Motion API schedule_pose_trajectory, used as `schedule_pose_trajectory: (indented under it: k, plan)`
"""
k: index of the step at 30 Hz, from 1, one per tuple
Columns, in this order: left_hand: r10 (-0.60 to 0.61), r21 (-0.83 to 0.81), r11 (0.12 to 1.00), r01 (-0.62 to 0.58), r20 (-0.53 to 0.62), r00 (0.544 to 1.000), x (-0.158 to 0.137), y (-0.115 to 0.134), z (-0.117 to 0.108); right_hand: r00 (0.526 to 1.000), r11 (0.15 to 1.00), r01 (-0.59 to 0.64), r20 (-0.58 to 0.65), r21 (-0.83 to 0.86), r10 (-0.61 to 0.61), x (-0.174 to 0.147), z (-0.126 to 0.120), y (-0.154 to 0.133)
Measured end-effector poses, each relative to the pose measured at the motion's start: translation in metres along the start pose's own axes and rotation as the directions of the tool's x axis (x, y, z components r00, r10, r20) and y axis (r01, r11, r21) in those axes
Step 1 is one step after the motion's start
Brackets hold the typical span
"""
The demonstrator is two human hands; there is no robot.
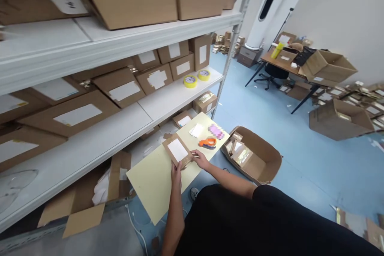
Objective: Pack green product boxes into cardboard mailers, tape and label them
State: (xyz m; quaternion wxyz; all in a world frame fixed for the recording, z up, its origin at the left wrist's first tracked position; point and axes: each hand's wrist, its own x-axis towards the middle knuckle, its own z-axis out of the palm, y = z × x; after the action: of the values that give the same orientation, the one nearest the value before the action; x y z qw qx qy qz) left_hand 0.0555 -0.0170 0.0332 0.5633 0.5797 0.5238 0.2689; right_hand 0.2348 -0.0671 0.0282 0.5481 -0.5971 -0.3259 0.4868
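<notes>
A small flat cardboard box (171, 147) with a white label (177, 150) on top is held tilted over a pale yellow tabletop (151, 182). My left hand (176, 172) grips its near edge, thumb on the upper face and the other fingers mostly hidden beneath. At the box's right corner, where clear tape shines, my right hand (201, 160) has its fingers closed on the edge. Beyond the box lie a small stack of white labels (196, 130), an orange tape dispenser (208, 143) and a blurred-out pink item (216, 131).
A metal shelf (168, 98) on the left carries labelled boxes and two yellow tape rolls (190, 81). Right of the tabletop, a large open carton (261, 152) on the blue floor holds several small boxes. A desk (282, 64) stands farther back.
</notes>
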Motion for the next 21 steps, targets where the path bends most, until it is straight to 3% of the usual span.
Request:
schedule_pose_trajectory:
  k: [5,11,17,21]
  plan:
    - [0.094,-0.161,0.983,-0.091,0.015,0.995,0.028,0.063,0.072,0.989,0.984,0.110,-0.109,0.137,-0.096,-0.001,-0.082,-0.037]
    - [0.174,-0.164,0.977,-0.135,0.253,0.952,0.045,0.136,0.209,0.929,0.959,0.237,-0.323,0.154,-0.178,-0.028,-0.212,-0.063]
    - [0.108,-0.011,0.993,-0.119,0.500,0.859,0.049,0.161,0.347,0.841,0.974,0.157,-0.539,0.161,-0.046,-0.071,-0.323,-0.039]
    - [-0.025,0.194,0.975,-0.110,0.587,0.809,0.051,0.164,0.411,0.792,0.987,0.029,-0.606,0.160,0.075,-0.083,-0.373,-0.016]
